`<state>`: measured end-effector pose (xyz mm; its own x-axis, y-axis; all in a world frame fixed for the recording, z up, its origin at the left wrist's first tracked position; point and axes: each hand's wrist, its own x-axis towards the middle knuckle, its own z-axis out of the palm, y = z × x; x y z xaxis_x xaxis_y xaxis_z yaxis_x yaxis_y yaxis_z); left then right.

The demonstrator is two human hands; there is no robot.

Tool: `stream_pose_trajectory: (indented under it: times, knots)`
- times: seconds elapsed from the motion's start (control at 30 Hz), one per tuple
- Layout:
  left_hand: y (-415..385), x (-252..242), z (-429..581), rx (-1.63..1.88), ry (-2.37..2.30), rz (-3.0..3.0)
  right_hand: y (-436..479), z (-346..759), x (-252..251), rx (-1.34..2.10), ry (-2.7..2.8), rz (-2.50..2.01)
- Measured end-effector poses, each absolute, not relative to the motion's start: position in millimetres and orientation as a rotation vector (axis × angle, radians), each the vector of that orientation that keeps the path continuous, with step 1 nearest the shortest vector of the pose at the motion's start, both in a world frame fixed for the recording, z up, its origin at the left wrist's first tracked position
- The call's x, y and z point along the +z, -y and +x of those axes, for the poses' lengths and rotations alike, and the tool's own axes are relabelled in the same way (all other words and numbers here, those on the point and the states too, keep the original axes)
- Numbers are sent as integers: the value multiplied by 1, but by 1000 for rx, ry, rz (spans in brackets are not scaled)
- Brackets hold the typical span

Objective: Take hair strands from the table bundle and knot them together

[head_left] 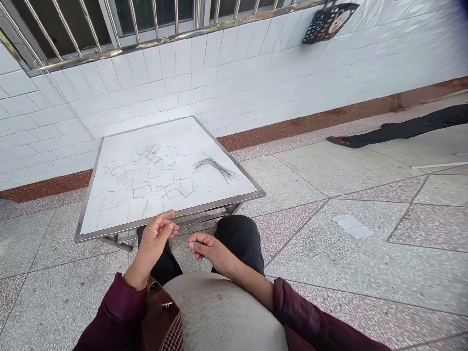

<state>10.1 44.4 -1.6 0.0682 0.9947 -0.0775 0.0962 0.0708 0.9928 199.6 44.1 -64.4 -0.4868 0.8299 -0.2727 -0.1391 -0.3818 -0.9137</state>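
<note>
My left hand [156, 235] hovers just below the near edge of a low white table [109, 224], fingers pinched together. My right hand [206, 247] is beside it over my knees, fingers curled in a pinch as well. What they pinch is too fine to make out, perhaps a thin dark strand running between them. On the tabletop lie several thin dark strands bent into zigzags [146, 183] and, to the right, a small bundle of straight dark strands [215, 168].
The metal-framed table stands on a speckled tiled floor against a white tiled wall [256, 73] with a barred window above. Another person's leg and shoe [383, 131] stretch in from the right. A scrap of paper [353, 225] lies on the floor. A patterned bag [327, 22] hangs on the wall.
</note>
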Motion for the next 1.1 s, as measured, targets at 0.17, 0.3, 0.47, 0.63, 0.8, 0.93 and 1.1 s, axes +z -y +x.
stream_pose_trajectory:
  times: [0.17, 0.3, 0.47, 0.63, 0.8, 0.93, 1.1]
  knots:
    - [-42, -2, 6, 1108, -1248, 1178, -41, 198, -61, 1921, 1122, -1036]
    - [-40, -1, 7, 1182, -1255, 1176, -38, 196, -57, 1952, 1109, -1031]
    - [-35, 1, 7, 1232, -1218, 1146, -37, 196, -52, 1972, 1022, -1016]
    - [-33, -5, 7, 1327, -1185, 998, -41, 199, -49, 1920, 932, -981]
    - [-33, -11, 10, 1354, -1177, 947, -43, 202, -45, 1882, 935, -974]
    - [-33, -10, 12, 1368, -1177, 960, -43, 203, -45, 1887, 951, -991]
    - [-33, -9, 12, 1425, -1184, 917, -42, 204, -47, 1920, 934, -990]
